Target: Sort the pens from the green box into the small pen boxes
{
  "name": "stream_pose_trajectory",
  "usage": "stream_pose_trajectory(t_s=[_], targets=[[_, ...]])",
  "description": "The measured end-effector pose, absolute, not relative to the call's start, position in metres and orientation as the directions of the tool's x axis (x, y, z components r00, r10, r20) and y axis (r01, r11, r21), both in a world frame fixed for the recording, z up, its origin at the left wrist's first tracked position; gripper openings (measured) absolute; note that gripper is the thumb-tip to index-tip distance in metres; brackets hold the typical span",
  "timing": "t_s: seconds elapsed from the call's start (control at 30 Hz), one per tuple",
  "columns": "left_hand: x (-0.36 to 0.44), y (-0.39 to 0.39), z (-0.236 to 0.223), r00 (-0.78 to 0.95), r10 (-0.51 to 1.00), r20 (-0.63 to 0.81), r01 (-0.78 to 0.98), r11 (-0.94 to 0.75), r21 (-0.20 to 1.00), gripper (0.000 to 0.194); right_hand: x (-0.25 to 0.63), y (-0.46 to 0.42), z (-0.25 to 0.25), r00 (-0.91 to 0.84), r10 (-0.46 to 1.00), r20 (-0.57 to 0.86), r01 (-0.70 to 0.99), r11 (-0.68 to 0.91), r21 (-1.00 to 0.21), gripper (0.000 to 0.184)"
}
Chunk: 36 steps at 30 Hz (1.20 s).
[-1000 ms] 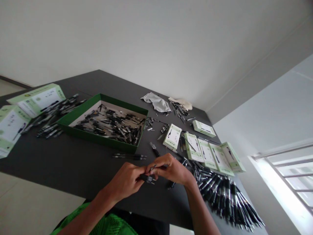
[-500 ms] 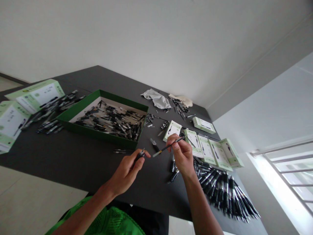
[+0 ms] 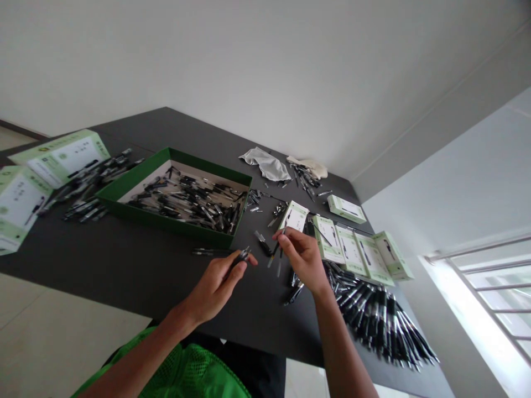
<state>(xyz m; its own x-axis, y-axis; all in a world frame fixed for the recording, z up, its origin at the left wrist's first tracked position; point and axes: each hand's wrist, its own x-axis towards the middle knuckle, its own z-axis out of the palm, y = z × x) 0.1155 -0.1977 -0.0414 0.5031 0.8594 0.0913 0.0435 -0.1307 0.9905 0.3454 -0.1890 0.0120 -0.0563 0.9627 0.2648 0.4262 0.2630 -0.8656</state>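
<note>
My left hand [image 3: 219, 282] is closed on a short black pen barrel [image 3: 239, 257], pinched between thumb and fingertips above the dark table [image 3: 136, 276]. My right hand [image 3: 303, 255] pinches a thin pen refill [image 3: 276, 250] that hangs down and blurs with motion. The hands are a short way apart, just in front of the green tray [image 3: 166, 221] full of black pen parts. A loose black pen piece [image 3: 262, 243] lies between the hands.
A heap of assembled black pens [image 3: 381, 320] lies at the right. Several green-and-white boxes [image 3: 357, 249] stand in a row behind it, more boxes [image 3: 58, 157] and loose pens at far left. Grey cloth [image 3: 267, 164] and a cream cloth at the back.
The hands, joined over a pen a second ago, have drawn apart. The right hand pulled out the thin refill, which now tips downward; the left keeps the barrel.
</note>
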Motion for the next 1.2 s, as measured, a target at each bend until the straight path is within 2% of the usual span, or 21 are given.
stream_pose_trajectory(t_s=[0.1, 0.2, 0.3, 0.43, 0.67, 0.87, 1.07, 1.2], targets=[[0.115, -0.198, -0.039, 0.524, 0.843, 0.122, 0.094, -0.2, 0.975, 0.047, 0.356, -0.183, 0.013, -0.01, 0.962, 0.273, 0.62, 0.22, -0.753, 0.035], [0.114, -0.199, -0.038, 0.555, 0.819, 0.142, 0.108, -0.241, 0.965, 0.044, 0.37, -0.177, 0.007, 0.086, 0.935, 0.344, 0.735, 0.173, -0.655, 0.034], [0.114, -0.2, -0.037, 0.59, 0.791, 0.16, 0.113, -0.277, 0.954, 0.04, 0.376, -0.172, -0.003, 0.057, 0.933, 0.354, 0.833, 0.151, -0.532, 0.03], [0.115, -0.201, -0.033, 0.626, 0.756, 0.19, 0.116, -0.331, 0.936, 0.035, 0.364, -0.168, -0.014, -0.002, 0.969, 0.245, 0.917, 0.1, -0.385, 0.021], [0.115, -0.201, -0.03, 0.659, 0.724, 0.201, 0.135, -0.377, 0.916, 0.032, 0.339, -0.162, -0.015, 0.045, 0.999, 0.02, 0.985, -0.04, -0.169, 0.019], [0.114, -0.201, -0.033, 0.679, 0.701, 0.218, 0.113, -0.394, 0.912, 0.032, 0.342, -0.164, -0.015, 0.084, 0.995, 0.059, 0.988, -0.076, -0.133, 0.024], [0.113, -0.201, -0.035, 0.717, 0.652, 0.247, 0.098, -0.445, 0.89, 0.032, 0.344, -0.165, -0.013, 0.083, 0.995, 0.063, 0.982, -0.071, -0.176, 0.024], [0.111, -0.202, -0.036, 0.739, 0.617, 0.271, 0.12, -0.516, 0.848, 0.041, 0.35, -0.164, -0.012, 0.114, 0.984, 0.137, 0.967, -0.078, -0.244, 0.024]])
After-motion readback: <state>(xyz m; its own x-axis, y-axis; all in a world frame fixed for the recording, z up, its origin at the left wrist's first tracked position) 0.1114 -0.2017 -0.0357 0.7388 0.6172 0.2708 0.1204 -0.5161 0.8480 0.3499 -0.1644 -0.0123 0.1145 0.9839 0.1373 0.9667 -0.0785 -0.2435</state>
